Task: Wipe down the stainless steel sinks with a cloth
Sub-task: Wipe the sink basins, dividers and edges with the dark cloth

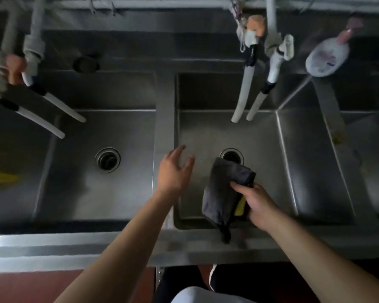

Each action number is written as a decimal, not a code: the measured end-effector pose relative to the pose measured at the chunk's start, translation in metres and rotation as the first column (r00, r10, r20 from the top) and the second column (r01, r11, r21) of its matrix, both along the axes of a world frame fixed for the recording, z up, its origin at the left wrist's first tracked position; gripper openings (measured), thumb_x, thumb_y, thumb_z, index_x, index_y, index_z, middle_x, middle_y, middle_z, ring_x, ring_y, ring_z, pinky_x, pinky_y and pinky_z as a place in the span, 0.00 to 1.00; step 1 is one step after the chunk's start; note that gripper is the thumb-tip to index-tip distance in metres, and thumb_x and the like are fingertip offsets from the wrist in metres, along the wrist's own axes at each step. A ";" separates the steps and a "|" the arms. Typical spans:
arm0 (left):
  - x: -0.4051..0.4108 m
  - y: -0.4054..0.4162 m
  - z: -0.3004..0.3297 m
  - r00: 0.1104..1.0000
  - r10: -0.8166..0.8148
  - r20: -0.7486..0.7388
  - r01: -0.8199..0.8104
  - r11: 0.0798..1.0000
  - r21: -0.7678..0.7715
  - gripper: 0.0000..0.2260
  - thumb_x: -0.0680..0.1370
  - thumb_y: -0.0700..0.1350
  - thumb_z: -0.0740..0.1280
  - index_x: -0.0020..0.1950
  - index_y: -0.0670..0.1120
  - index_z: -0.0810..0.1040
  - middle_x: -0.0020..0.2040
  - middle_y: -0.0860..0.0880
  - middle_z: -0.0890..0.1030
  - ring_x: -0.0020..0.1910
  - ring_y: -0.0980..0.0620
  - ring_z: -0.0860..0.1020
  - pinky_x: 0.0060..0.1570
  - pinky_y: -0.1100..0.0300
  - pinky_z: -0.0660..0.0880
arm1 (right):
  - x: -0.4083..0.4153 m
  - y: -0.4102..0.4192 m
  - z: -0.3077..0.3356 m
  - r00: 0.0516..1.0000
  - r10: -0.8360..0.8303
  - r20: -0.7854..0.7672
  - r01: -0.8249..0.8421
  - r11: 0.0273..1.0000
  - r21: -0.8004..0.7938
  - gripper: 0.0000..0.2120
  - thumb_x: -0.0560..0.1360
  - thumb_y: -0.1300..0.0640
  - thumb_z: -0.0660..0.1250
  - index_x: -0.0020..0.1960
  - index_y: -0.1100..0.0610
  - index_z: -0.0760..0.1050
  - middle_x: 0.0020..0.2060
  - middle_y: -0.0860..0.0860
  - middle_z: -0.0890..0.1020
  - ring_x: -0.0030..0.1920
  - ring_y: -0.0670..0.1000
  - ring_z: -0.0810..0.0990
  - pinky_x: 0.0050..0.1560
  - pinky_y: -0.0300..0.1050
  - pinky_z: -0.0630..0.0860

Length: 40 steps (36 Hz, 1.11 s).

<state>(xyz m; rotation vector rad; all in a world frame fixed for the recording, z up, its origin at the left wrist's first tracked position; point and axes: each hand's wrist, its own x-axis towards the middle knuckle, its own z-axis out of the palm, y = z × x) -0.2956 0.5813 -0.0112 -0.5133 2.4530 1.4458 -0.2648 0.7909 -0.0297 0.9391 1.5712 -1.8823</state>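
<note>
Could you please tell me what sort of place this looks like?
Probably a commercial kitchen's dishwashing area: a row of deep steel sinks, pairs of hoses hanging over them, and a soap bottle on the back ledge.

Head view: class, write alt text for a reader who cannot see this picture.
A person's right hand grips a dark cloth over the middle sink, near its drain, while the open left hand hovers at the divider. Another sink lies left, and white faucet spouts hang above.
</note>
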 end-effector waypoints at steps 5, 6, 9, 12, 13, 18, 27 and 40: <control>-0.069 -0.046 -0.055 0.981 -0.193 -0.001 0.169 0.862 -0.479 0.30 0.83 0.55 0.54 0.81 0.49 0.46 0.81 0.47 0.43 0.79 0.45 0.40 0.77 0.51 0.42 | -0.048 -0.022 -0.050 0.997 -0.069 0.032 0.054 0.934 0.353 0.05 0.77 0.59 0.70 0.52 0.55 0.79 0.53 0.56 0.83 0.54 0.57 0.81 0.60 0.56 0.76; -0.075 -0.048 -0.064 0.972 -0.234 0.010 0.206 0.831 -0.518 0.29 0.83 0.55 0.52 0.81 0.49 0.45 0.81 0.48 0.42 0.79 0.46 0.38 0.77 0.51 0.41 | -0.058 -0.027 -0.060 0.998 -0.058 0.016 0.047 0.911 0.409 0.04 0.77 0.59 0.69 0.52 0.55 0.78 0.53 0.56 0.83 0.52 0.56 0.81 0.57 0.53 0.76; -0.076 -0.049 -0.081 0.963 -0.264 -0.048 0.196 0.814 -0.547 0.26 0.84 0.53 0.48 0.81 0.48 0.48 0.81 0.49 0.45 0.79 0.48 0.41 0.78 0.52 0.43 | -0.088 -0.045 -0.089 1.000 -0.005 -0.018 0.015 0.841 0.541 0.07 0.78 0.57 0.68 0.53 0.59 0.79 0.52 0.59 0.83 0.51 0.59 0.81 0.55 0.54 0.77; -0.072 -0.048 -0.085 0.942 -0.314 -0.116 0.181 0.769 -0.614 0.25 0.84 0.51 0.48 0.80 0.44 0.55 0.80 0.47 0.53 0.80 0.48 0.45 0.78 0.52 0.42 | -0.131 -0.062 -0.114 0.989 0.049 -0.138 0.055 0.748 0.661 0.08 0.79 0.58 0.64 0.53 0.61 0.79 0.49 0.61 0.83 0.51 0.62 0.81 0.50 0.51 0.76; -0.073 -0.047 -0.086 0.934 -0.334 -0.128 0.186 0.760 -0.623 0.25 0.83 0.51 0.49 0.79 0.44 0.56 0.80 0.47 0.55 0.80 0.49 0.46 0.78 0.51 0.43 | -0.147 -0.066 -0.123 0.980 0.085 -0.180 0.065 0.717 0.694 0.08 0.79 0.59 0.62 0.52 0.61 0.79 0.48 0.61 0.83 0.50 0.62 0.81 0.47 0.47 0.72; -0.076 -0.043 -0.086 0.929 -0.306 -0.207 0.124 0.786 -0.606 0.24 0.82 0.49 0.52 0.76 0.40 0.65 0.76 0.43 0.64 0.78 0.44 0.56 0.77 0.49 0.52 | -0.222 -0.089 -0.180 0.864 0.359 -0.353 0.036 0.655 0.755 0.22 0.74 0.69 0.61 0.66 0.58 0.75 0.59 0.59 0.80 0.60 0.56 0.76 0.59 0.40 0.69; -0.085 -0.042 -0.100 0.912 -0.292 -0.289 0.039 0.761 -0.648 0.21 0.81 0.46 0.59 0.73 0.41 0.70 0.74 0.45 0.68 0.77 0.45 0.61 0.76 0.50 0.58 | -0.293 -0.173 -0.284 0.749 0.662 0.004 -0.379 0.424 0.822 0.31 0.79 0.50 0.60 0.78 0.36 0.52 0.81 0.49 0.46 0.80 0.53 0.40 0.75 0.61 0.44; -0.082 -0.040 -0.106 0.901 -0.256 -0.349 -0.031 0.766 -0.642 0.20 0.80 0.44 0.63 0.71 0.42 0.73 0.73 0.46 0.71 0.75 0.46 0.65 0.73 0.49 0.63 | -0.330 -0.182 -0.297 0.777 0.629 -0.038 -0.365 0.498 0.786 0.28 0.78 0.52 0.60 0.76 0.39 0.58 0.81 0.48 0.44 0.79 0.56 0.38 0.75 0.65 0.40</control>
